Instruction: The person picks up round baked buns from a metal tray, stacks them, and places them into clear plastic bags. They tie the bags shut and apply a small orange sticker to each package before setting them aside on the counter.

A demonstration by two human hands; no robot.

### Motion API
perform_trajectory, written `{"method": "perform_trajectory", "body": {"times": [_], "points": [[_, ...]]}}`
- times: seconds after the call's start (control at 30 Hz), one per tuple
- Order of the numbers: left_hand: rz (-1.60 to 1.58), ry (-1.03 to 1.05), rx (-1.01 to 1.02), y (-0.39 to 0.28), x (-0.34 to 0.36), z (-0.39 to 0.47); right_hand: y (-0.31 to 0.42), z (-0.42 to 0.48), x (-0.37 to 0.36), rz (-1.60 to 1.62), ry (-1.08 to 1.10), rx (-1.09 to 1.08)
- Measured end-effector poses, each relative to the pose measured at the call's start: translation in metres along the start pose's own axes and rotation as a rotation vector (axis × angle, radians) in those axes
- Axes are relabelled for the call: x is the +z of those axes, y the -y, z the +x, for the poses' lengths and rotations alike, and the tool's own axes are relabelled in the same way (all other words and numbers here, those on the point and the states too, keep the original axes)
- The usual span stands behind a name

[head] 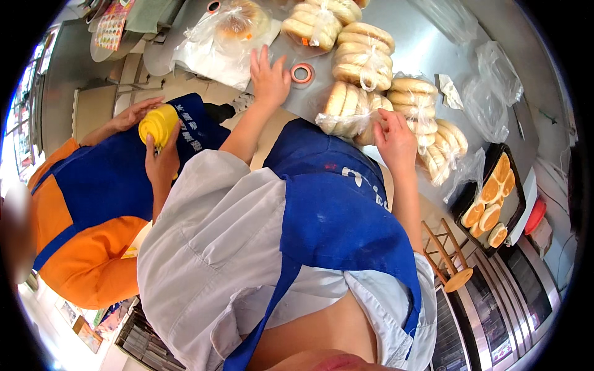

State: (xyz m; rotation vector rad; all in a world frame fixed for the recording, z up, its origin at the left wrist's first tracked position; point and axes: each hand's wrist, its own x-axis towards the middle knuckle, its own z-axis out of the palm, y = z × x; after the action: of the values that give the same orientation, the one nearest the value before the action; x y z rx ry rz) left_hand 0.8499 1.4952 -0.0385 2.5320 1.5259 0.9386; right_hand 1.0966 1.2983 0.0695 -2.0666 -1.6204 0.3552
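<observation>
My left hand (270, 79) is raised with fingers spread and nothing in it, by the front edge of the metal table. Just right of its fingers lies a roll of orange tape (302, 74). My right hand (397, 141) has its fingers and thumb on the loose plastic at the right end of a clear bag of flat round buns (345, 104). That bag lies on its side at the table's near edge. Behind it stands another bag of stacked buns (364, 55), and a further bag (413, 104) is just right of it.
White sheets (218, 69) bear a bagged bun at the far left. Empty plastic bags (489, 102) lie at the right, near a black tray (519, 178) of browned buns. A wooden stool (457, 278) stands below. Close on my left, a co-worker (106, 185) holds a yellow container (158, 126).
</observation>
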Motion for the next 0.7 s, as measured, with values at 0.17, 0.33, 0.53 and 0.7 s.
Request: {"method": "perform_trajectory", "body": {"times": [0.17,0.33,0.53,0.7], "points": [[0.023,0.235,0.127,-0.018,0.005,0.012,0.008,-0.004,-0.001,0.008,-0.042,-0.056],[0.071,0.451,0.139,-0.002,0.031,0.019,0.018,-0.009,0.005,0.044,0.000,-0.074],[-0.129,0.433,0.043,-0.041,-0.036,0.033,0.043,0.006,-0.009,0.206,-0.129,-0.085],[-0.551,0.386,0.047,-0.074,-0.099,0.028,0.077,0.036,-0.009,0.380,-0.211,-0.285]]}}
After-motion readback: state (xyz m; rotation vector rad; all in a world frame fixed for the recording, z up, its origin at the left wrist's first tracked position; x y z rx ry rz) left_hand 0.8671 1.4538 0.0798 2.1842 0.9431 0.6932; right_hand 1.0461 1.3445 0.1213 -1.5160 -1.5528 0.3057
